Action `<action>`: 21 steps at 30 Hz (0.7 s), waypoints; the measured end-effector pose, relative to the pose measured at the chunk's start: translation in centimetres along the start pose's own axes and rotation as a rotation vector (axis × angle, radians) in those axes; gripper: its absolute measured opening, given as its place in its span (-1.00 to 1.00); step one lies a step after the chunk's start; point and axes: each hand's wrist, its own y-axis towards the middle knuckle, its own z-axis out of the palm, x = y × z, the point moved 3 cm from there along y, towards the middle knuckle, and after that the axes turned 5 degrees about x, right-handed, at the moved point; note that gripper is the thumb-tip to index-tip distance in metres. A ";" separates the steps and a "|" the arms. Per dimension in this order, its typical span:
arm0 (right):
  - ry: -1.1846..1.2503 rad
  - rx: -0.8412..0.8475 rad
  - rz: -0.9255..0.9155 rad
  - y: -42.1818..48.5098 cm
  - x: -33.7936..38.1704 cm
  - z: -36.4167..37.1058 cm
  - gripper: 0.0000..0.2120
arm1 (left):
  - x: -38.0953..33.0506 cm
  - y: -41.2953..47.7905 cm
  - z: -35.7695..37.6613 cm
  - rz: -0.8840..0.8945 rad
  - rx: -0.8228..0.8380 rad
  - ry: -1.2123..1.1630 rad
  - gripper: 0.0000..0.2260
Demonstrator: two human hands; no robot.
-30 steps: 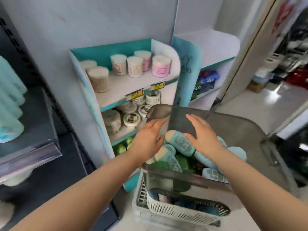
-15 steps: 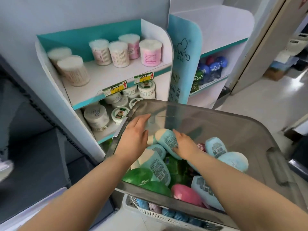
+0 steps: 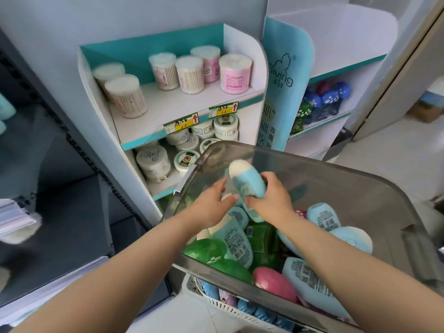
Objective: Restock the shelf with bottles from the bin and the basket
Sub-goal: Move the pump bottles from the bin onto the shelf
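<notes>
White-teal shelf (image 3: 173, 109): top tier has cotton swab tubs (image 3: 189, 74), tier below packed w/ white jars (image 3: 153, 162). Grey bin (image 3: 336, 171) full of blue, green, pink bottles (image 3: 237, 241), sits over white basket (image 3: 230, 306) on floor (image 3: 396, 152).

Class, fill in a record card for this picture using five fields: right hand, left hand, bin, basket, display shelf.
right hand: grips a light-blue bottle, held above the pile
left hand: open, fingers extended beside that bottle
bin: clear grey, holds loose bottles in blue, green and pink
basket: white, slatted, under the bin
display shelf: carries cotton-swab tubs
</notes>
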 end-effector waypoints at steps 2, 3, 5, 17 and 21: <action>0.226 -0.064 -0.141 -1.7 3.2 -0.9 -0.41 | -1.2 -0.4 0.7 0.010 0.071 -0.523 -0.38; 0.277 -0.044 -0.237 -2.6 4.7 -1.3 -0.43 | -1.6 -0.5 0.6 0.037 0.040 -0.714 -0.40; 0.281 0.068 -0.457 -3.8 7.1 -1.8 -0.49 | -1.8 -0.9 -0.2 0.079 -0.035 -0.941 -0.34; -0.303 0.615 -0.106 0.0 -0.9 8.0 -0.12 | 2.1 -7.0 -7.6 0.160 -0.434 -1.022 -0.62; -0.316 0.741 -0.093 0.4 0.1 8.8 -0.31 | 3.7 -9.4 -7.8 0.125 -0.464 -0.928 -0.49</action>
